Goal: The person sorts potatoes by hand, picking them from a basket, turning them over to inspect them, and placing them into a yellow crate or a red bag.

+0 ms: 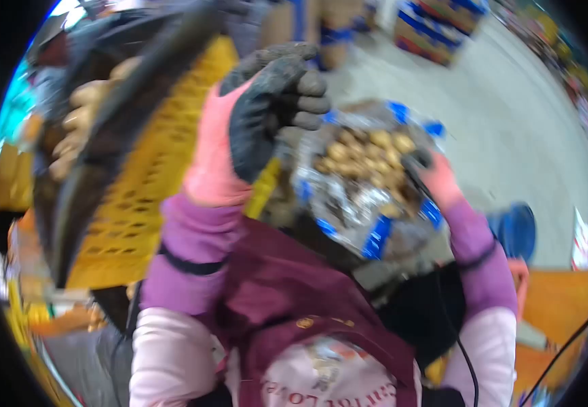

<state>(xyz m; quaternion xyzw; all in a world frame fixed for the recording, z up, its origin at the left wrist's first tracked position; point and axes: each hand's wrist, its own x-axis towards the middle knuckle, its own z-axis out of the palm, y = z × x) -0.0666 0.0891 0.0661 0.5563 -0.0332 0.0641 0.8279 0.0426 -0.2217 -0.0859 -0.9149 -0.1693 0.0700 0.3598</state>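
Note:
My left hand (277, 108), in a pink glove with a dark grey coated palm, is raised between a yellow crate (141, 169) and a bag of produce. Its fingers are loosely curled and apart, with nothing visible in them. My right hand (433, 175), gloved alike, reaches over the right edge of the clear plastic bag (338, 214) with blue patches. Its blurred fingers are bent in beside round tan produce (368, 157), perhaps small potatoes. Whatever these fingers hold, if anything, cannot be made out.
Dark sheeting (114, 125) drapes over the yellow crate, with more tan produce (83, 122) beyond it. Cardboard boxes with blue tape (440, 27) stand on the pale floor (511, 122) at the back. A blue tub (516, 230) is to the right, and a black cable (572, 342) crosses the lower right.

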